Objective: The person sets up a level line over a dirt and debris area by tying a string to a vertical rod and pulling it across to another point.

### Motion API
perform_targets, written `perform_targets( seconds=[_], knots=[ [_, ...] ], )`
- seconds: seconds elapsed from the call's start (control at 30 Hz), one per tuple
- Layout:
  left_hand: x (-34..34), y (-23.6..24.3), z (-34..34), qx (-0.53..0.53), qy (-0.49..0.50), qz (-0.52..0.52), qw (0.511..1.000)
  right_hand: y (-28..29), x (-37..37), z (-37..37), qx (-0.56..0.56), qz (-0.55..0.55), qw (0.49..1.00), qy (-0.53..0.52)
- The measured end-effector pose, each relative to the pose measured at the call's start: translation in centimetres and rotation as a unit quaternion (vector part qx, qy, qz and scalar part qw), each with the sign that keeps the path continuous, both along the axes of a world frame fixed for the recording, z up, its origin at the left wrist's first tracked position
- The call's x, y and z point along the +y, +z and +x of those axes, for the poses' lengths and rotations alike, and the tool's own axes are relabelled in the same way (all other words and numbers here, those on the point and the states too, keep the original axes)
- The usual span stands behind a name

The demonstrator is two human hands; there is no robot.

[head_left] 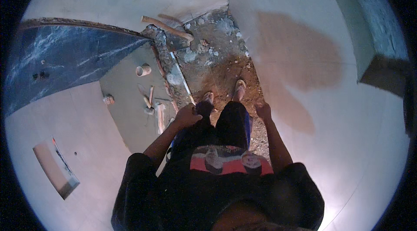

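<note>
My left hand [187, 116] is closed in a fist just in front of my left thigh. One end of a long, thin pale bar [183, 76] meets it in view; whether the fingers grip the bar or only cover its end, I cannot tell. Dark trouser cloth [203, 108] lies right beside that fist. Out to the side of my right thigh, my right hand [262, 110] has its fingers curled in, close to the plain wall [299, 113]. Anything inside those fingers is hidden.
Ahead, a wooden-handled tool [167, 28] with a dark blade lies among rubble [210, 51]. On the grey slab [126, 83] at left are a pale cylinder [143, 70], small tools [149, 98] and a flat float-like tool [161, 116]. A dark marbled panel [65, 57] is at far left.
</note>
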State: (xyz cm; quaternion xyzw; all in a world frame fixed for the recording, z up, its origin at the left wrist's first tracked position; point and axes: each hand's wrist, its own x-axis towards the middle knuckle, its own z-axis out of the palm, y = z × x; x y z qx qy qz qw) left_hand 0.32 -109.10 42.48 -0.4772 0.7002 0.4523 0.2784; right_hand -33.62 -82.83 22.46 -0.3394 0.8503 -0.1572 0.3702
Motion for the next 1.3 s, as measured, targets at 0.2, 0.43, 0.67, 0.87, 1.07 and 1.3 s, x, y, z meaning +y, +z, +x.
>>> perform_targets(
  seconds=[0.2, 0.43, 0.67, 0.87, 1.07, 1.3],
  knots=[
    [-1.1, -3.9, -1.7, 0.044, 0.128, -0.069, 0.988, -9.0, -8.4, -7.3, -0.008, -0.016, 0.999, 0.031],
    [-6.3, -12.7, 0.2, -0.017, 0.202, -0.087, 0.975, -7.5, -20.8, -6.9, -0.011, 0.038, 0.978, 0.203],
    [-16.3, -39.4, 5.6, -0.015, 0.127, -0.161, 0.979, -33.2, -31.6, -4.0, 0.042, -0.093, 0.955, 0.280],
    [-20.5, -60.9, 10.1, -0.019, 0.022, -0.205, 0.978, -42.4, -47.0, 4.0, -0.010, -0.073, 0.961, 0.268],
    [-20.2, -71.5, 11.2, 0.037, -0.100, -0.288, 0.952, -49.3, -53.0, 8.7, 0.019, -0.172, 0.925, 0.339],
    [-24.1, -70.3, 0.3, 0.185, 0.071, -0.216, 0.956, -53.8, -52.6, 9.4, 0.064, -0.180, 0.936, 0.296]
  ],
)
